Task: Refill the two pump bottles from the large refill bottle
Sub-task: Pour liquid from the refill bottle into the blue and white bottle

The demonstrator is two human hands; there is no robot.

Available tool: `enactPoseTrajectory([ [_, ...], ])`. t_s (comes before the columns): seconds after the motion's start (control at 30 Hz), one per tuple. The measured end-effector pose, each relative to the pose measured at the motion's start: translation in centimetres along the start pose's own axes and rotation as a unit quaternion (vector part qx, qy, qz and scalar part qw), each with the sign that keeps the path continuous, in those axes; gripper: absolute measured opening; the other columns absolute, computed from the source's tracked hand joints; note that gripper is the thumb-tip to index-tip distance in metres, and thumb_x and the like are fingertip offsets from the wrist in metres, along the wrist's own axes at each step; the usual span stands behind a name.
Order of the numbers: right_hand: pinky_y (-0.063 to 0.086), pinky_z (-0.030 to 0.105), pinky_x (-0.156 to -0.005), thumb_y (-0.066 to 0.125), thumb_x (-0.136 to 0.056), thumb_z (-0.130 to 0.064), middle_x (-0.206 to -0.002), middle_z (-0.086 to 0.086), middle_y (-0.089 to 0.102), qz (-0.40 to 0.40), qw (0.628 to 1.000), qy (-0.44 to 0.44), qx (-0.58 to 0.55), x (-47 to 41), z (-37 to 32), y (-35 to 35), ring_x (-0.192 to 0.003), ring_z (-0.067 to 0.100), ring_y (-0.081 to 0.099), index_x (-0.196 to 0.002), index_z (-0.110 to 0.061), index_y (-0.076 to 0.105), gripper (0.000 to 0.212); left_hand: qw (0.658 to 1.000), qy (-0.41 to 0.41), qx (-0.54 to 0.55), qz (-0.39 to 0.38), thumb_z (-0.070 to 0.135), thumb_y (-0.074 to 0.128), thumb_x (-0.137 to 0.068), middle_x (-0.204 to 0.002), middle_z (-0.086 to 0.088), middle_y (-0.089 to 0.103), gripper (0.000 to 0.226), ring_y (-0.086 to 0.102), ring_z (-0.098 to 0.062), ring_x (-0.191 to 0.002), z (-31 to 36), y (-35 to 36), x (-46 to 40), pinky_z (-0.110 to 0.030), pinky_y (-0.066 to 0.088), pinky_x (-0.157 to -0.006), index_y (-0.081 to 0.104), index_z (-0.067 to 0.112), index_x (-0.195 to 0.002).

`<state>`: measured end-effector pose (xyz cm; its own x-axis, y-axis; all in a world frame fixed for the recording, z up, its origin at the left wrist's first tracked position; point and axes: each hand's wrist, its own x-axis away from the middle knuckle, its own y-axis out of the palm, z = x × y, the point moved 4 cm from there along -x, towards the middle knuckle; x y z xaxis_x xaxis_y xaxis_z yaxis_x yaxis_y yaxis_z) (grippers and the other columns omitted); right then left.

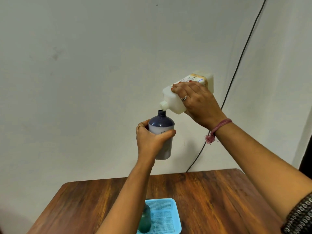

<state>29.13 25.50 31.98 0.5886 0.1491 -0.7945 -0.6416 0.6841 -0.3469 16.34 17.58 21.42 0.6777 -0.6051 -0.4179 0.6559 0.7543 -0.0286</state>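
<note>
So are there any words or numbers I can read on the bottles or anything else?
"BIO": big blue letters, seen upside down, on the label of the large refill bottle that the right hand tips; the word runs on under the label's edge.
Small print on the same label: too blurred to read.
Dark marks on the purple pump bottle in the left hand: too small to read.
Green bottle and blue basket: no writing visible.

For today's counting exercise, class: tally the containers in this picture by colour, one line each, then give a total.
White plastic refill bottle, tilted in the right hand: 1
Dark blue plastic bottle, gripped by the left hand: 1
Green bottle, in the basket: 1
Light blue plastic mesh basket: 1
Total: 4
</note>
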Motion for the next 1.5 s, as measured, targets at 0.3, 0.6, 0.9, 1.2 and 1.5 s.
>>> enactPoseTrajectory([
  [0.3, 0.045, 0.043, -0.093, 0.080, -0.060, 0.001, -0.117, 0.015, 0.063, -0.006, 0.998, 0.059, -0.027, -0.7, -3.0, 0.1, -0.106, 0.035, 0.060, -0.119, -0.004, 0.056, 0.064, 1.000, 0.000, -0.001, -0.004, 0.055, 0.076, -0.035, -0.116, 0.001, 0.054, 0.093, 0.058, -0.012, -0.095, -0.3, -3.1, 0.0, -0.016, 0.044, -0.063, 0.043, 0.026, -0.118],
  [0.6, 0.046, 0.043, -0.090, 0.082, -0.062, -0.003, -0.115, 0.014, 0.063, -0.001, 0.992, 0.114, -0.061, -1.2, -6.4, 0.2, -0.102, 0.033, 0.061, -0.118, -0.004, 0.056, 0.062, 1.000, 0.001, 0.005, -0.013, 0.050, 0.078, -0.040, -0.118, 0.000, 0.054, 0.092, 0.057, -0.014, -0.098, -1.1, -6.4, 0.5, -0.014, 0.044, -0.063, 0.043, 0.024, -0.121],
  [0.9, 0.046, 0.042, -0.089, 0.084, -0.058, -0.005, -0.114, 0.013, 0.063, -0.018, 0.988, 0.141, -0.063, -1.4, -9.3, 0.2, -0.101, 0.033, 0.061, -0.118, -0.005, 0.055, 0.066, 1.000, 0.000, -0.002, -0.020, 0.049, 0.078, -0.043, -0.119, 0.000, 0.054, 0.092, 0.057, -0.014, -0.098, -2.0, -9.3, 1.2, -0.012, 0.044, -0.064, 0.044, 0.022, -0.124],
  [1.2, 0.046, 0.044, -0.089, 0.084, -0.059, -0.008, -0.115, 0.015, 0.063, -0.038, 0.982, 0.169, -0.079, -1.3, -11.9, 0.7, -0.102, 0.034, 0.061, -0.118, -0.004, 0.054, 0.067, 1.000, -0.005, -0.015, -0.027, 0.052, 0.078, -0.041, -0.120, 0.000, 0.054, 0.097, 0.057, -0.015, -0.100, -3.3, -11.6, 1.4, -0.013, 0.045, -0.066, 0.044, 0.021, -0.126],
  [1.5, 0.045, 0.034, -0.079, 0.086, -0.059, -0.015, -0.116, 0.015, 0.059, -0.069, 0.949, 0.268, -0.149, 0.2, -14.6, 1.2, -0.101, 0.031, 0.058, -0.123, -0.004, 0.052, 0.073, 0.999, -0.017, -0.019, -0.039, 0.027, 0.090, -0.055, -0.115, 0.005, 0.053, 0.080, 0.055, -0.007, -0.094, -5.1, -13.0, 1.7, -0.010, 0.041, -0.065, 0.043, 0.024, -0.118],
])
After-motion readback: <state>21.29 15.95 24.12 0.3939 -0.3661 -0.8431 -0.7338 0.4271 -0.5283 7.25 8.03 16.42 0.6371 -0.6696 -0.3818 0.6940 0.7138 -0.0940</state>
